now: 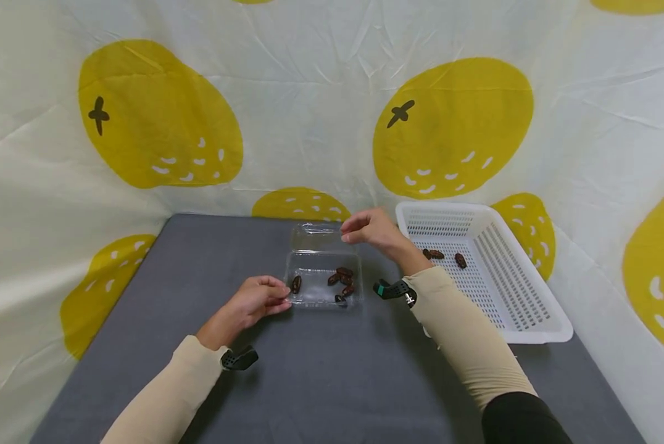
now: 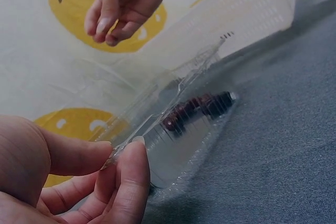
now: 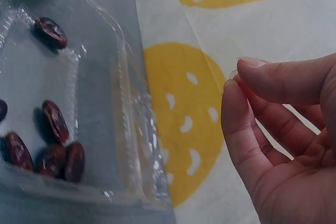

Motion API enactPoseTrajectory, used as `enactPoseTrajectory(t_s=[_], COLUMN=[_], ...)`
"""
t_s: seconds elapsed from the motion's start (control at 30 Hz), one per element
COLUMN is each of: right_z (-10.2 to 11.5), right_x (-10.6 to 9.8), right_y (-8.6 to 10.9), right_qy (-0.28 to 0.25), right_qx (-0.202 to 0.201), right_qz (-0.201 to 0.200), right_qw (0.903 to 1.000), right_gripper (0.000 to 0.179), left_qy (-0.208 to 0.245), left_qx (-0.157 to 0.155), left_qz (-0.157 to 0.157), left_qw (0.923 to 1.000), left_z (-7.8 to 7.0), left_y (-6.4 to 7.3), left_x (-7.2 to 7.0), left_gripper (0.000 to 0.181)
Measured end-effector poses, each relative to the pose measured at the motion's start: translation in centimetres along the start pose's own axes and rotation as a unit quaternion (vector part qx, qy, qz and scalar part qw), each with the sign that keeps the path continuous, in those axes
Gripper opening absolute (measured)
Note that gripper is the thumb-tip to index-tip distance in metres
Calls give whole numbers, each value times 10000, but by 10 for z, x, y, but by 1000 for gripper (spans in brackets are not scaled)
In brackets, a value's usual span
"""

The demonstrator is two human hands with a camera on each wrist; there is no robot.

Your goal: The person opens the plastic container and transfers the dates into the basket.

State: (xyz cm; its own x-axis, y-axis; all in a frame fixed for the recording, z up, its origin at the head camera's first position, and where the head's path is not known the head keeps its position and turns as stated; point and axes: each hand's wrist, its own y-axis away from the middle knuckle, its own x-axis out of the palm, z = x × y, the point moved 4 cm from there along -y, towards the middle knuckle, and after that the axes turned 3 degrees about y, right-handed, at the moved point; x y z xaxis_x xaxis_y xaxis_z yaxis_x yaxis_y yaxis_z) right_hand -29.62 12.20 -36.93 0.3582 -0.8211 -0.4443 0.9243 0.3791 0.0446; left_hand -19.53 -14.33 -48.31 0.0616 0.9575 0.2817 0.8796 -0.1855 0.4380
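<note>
Clear clamshell [image 1: 321,304] on the worktop [image 1: 321,370] is pinched at its near-left corner by the left hand [image 1: 260,299], its unfolded lid [image 1: 316,240] set behind the dates [image 1: 344,271], long axis left-right, closest to the loosely curled, apparently empty right hand [image 1: 377,232].

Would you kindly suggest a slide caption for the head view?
A person's left grip pinches a clear rectangular plastic box of brown oval dates; the right grip hovers by its open lid.

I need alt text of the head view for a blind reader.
A person's left hand holds the edge of a clear plastic box containing dates, while the right hand is near its open lid. On the right of the grey table stands a white basket with more dates.
</note>
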Motion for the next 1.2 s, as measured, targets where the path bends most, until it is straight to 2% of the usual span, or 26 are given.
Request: enactPoseTrajectory(t_s=[0.33,0.5,0.7,0.97,1.2], right_z=[-5,-7,-7,-20,-33], right_x=[27,40,64,99,122], right_y=[-2,-2,-4,-6,-9], right_qy=[-108,-127,182,370,1065], right_qx=[-63,42,32,93,-60], right_qz=[279,397,430,602,1100], right_qw=[9995,9991,9989,9975,9882], right_gripper=[27,30,28,22,27], left_qy=[-46,-90,-147,-190,-85], left_qx=[-21,-4,-39,-103,-91], left_qz=[3,29,-76,-79,-49], left_qw=[10000,10000,9999,9997,9999], left_z=[-1,-1,-1,-1,0], left_y=[0,-2,-4,-4,-4], left_x=[0,-1,-3,-4,-3], left_gripper=[8,7,10,6,6])
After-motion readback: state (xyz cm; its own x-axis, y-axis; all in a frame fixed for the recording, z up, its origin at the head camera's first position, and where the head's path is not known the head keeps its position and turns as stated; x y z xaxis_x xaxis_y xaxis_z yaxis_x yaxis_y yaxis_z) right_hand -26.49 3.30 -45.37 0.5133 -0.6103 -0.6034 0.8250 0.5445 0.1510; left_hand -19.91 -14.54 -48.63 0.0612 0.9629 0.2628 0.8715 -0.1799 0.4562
